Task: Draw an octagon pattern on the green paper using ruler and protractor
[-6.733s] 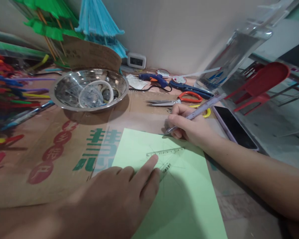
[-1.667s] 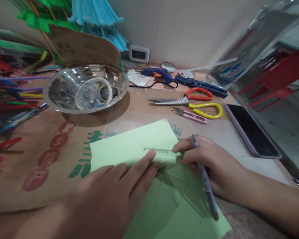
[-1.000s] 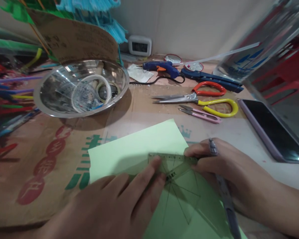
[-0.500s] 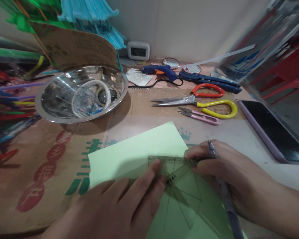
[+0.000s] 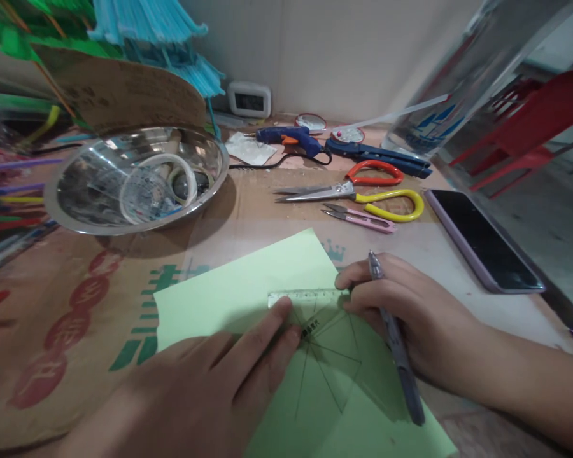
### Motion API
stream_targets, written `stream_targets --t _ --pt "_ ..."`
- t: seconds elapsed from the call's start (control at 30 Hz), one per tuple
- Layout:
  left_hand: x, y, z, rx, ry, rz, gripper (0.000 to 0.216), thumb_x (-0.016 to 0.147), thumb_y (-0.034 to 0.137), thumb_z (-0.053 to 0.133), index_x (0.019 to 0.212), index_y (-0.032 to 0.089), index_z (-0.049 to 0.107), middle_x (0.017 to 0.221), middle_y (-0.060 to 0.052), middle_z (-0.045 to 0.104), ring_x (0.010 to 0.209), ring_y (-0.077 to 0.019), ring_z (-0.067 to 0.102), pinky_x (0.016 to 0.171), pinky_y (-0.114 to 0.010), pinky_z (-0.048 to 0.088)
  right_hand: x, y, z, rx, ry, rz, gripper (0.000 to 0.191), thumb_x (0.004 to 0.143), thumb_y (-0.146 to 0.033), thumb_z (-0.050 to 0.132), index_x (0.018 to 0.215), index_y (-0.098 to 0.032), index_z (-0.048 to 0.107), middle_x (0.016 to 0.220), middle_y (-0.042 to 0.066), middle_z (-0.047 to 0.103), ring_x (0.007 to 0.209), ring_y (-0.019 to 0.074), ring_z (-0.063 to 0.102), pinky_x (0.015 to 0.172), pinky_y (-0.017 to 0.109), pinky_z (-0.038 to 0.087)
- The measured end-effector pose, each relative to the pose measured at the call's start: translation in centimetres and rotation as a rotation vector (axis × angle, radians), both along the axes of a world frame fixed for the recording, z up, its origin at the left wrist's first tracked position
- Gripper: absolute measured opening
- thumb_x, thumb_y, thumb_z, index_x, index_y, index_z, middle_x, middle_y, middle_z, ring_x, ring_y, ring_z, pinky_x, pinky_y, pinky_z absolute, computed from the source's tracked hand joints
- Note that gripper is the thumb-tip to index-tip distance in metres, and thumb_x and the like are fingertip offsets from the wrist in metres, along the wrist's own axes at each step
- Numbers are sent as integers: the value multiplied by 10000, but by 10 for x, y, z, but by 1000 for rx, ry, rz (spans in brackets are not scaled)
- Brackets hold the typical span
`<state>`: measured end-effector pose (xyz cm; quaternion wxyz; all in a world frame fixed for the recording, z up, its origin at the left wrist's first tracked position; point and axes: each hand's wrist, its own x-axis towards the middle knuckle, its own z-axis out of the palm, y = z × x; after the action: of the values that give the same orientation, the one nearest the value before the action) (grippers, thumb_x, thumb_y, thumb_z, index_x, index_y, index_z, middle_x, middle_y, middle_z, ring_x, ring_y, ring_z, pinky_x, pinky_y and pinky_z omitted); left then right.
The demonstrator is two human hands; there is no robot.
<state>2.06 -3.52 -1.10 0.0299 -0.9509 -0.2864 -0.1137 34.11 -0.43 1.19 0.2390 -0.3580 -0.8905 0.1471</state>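
A light green paper sheet (image 5: 248,286) lies on the cardboard-covered table, with pencil lines fanning out from one spot. A clear triangular ruler (image 5: 310,308) rests on it. My left hand (image 5: 210,388) lies flat on the sheet, its forefinger pressing the ruler's left end. My right hand (image 5: 405,312) is closed round a grey pen (image 5: 396,343) tucked between the fingers, tip pointing away from the paper, while its fingertips touch the ruler's right end.
A steel bowl (image 5: 67,213) with tape rolls sits at the back left. Orange-and-yellow scissors (image 5: 358,191), pink snips (image 5: 363,218), a blue glue gun (image 5: 289,137) and a phone (image 5: 482,238) lie at the back right. Coloured sticks line the left edge.
The sheet was turned on the table. My right hand stopped writing at the sheet's far corner, tucked the pen between its fingers and came to the ruler's right end; the ruler shifted slightly.
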Motion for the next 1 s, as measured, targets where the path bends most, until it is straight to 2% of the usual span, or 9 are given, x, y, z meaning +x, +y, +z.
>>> stream_targets --t 0.13,0.2,0.33,0.4,0.5,0.57,0.73,0.87,1.0 --pt "-1 -2 -2 24 33 7 753 968 151 458 1720 175 426 1630 -88 677 949 -254 831 618 -411 642 0 1 2 7 -8 6 291 1030 6 495 1142 -256 555 1074 38 715 920 186 649 806 318 535" --pt "0 -2 -2 49 69 -10 726 933 140 477 1657 164 502 1634 -103 671 929 -260 833 600 -418 645 0 1 3 3 -14 12 293 1021 7 500 1138 -256 556 1074 43 718 914 188 649 800 315 535" --pt "1 -2 -3 67 92 -10 729 918 156 481 1646 158 511 1626 -117 677 865 -266 831 554 -422 642 1 1 3 5 -25 13 299 1011 11 505 1141 -254 555 1083 53 722 918 196 655 799 324 535" --pt "2 -2 -4 42 82 -6 786 944 177 479 1726 154 407 1630 -120 672 867 -271 830 556 -424 644 1 1 3 4 -27 15 303 1015 15 496 1147 -252 550 1085 52 719 928 195 658 805 324 537" --pt "2 -1 -6 -25 48 30 999 945 158 478 1833 146 20 1652 -113 652 868 -277 826 563 -427 632 1 2 2 -1 -36 15 285 1039 7 481 1143 -251 543 1086 47 715 939 190 655 820 323 537" --pt "1 0 -7 -37 30 26 1074 933 141 482 1804 141 -145 1650 -104 653 859 -273 824 565 -421 625 2 2 2 -3 -46 15 264 1058 -7 475 1138 -250 540 1094 47 713 944 188 649 826 324 533" --pt "4 4 -5 91 2 -15 1051 884 110 420 1791 68 -108 1548 -89 733 812 -253 829 514 -416 622 1 1 2 -3 -36 12 222 1088 -40 478 1134 -244 551 1095 46 705 947 185 628 827 319 521" --pt "7 7 0 120 33 -19 1079 853 81 414 1743 -14 -188 1488 -114 763 749 -246 826 480 -412 617 1 1 2 -20 -31 3 236 1096 -32 452 1131 -244 549 1095 44 704 956 184 626 838 319 521" --pt "6 5 1 98 60 -31 1058 880 90 412 1738 -24 -196 1539 -118 725 863 -253 853 550 -420 649 1 0 1 -15 -30 -3 205 1112 -66 480 1147 -255 550 1094 48 709 955 194 636 824 326 527"
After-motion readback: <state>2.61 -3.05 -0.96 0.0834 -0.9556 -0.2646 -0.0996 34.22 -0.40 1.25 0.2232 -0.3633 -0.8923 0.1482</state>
